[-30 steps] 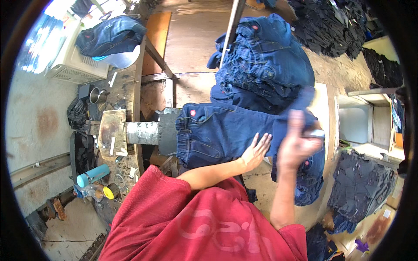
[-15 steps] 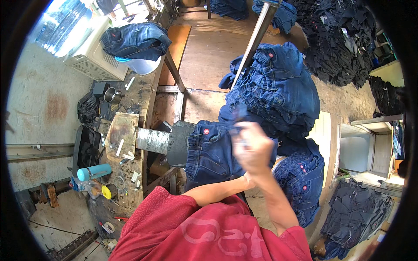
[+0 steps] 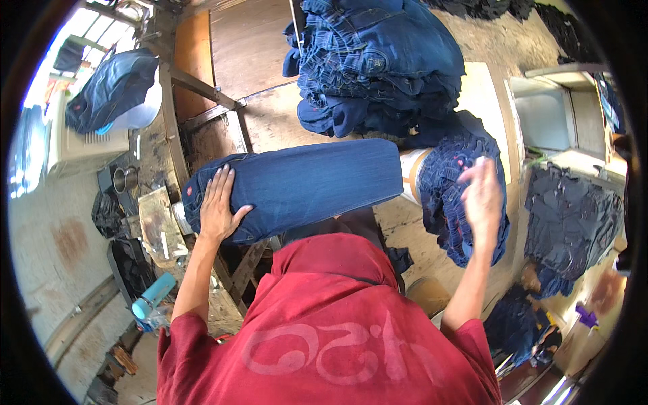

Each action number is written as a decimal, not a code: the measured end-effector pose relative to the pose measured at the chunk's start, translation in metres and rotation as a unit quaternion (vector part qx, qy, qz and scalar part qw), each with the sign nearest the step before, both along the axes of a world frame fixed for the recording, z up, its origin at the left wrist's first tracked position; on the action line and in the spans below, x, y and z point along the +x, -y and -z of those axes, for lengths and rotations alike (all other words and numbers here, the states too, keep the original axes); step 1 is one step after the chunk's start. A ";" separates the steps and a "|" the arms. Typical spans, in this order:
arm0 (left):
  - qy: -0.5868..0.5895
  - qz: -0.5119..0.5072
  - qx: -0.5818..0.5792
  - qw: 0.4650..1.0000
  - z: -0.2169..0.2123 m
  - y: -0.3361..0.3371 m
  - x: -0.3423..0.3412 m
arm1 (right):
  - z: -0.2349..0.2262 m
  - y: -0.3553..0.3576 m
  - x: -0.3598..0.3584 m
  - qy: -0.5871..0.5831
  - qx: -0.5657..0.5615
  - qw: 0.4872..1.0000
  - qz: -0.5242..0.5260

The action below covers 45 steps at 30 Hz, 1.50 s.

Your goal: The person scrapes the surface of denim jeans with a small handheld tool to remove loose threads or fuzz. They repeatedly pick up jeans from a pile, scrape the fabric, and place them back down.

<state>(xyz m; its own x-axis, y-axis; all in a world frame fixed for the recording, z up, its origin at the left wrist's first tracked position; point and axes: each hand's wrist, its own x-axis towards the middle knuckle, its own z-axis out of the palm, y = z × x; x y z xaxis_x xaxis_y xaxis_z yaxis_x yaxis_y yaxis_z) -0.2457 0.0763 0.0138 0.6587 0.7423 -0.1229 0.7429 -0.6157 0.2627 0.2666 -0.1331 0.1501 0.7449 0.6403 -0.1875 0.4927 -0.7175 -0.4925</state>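
A pair of dark blue jeans (image 3: 317, 179) is drawn smooth over a long narrow support, its elastic waist end at the left. My left hand (image 3: 219, 202) lies flat on that waist end, fingers spread and thumb out to the side. My right hand (image 3: 482, 196) is over a heap of jeans (image 3: 459, 226) at the right, its fingers curled. A small pale spot shows at its fingertips; whether it is a held object is too unclear to say.
A tall stack of jeans (image 3: 385, 61) stands beyond the support. On the bench at left are a turquoise bottle (image 3: 155, 295), a metal cup (image 3: 123, 179) and a wooden block (image 3: 160, 219). Dark cloth pieces (image 3: 574, 216) lie piled at far right.
My hands, close together over the jeans before, are now far apart. The jeans have gone from bunched to stretched lengthwise along the support. The view has shifted too.
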 end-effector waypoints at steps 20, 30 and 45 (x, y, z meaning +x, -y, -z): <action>0.213 0.218 0.025 0.952 0.150 -0.085 0.274 | 0.153 -0.081 -0.215 0.120 0.117 0.974 -0.153; 0.191 0.189 0.103 0.957 0.148 -0.076 0.277 | 0.166 -0.108 -0.211 0.109 0.008 0.980 -0.163; 0.208 0.124 0.096 0.966 0.153 -0.070 0.283 | 0.175 -0.109 -0.204 0.105 0.074 0.981 -0.143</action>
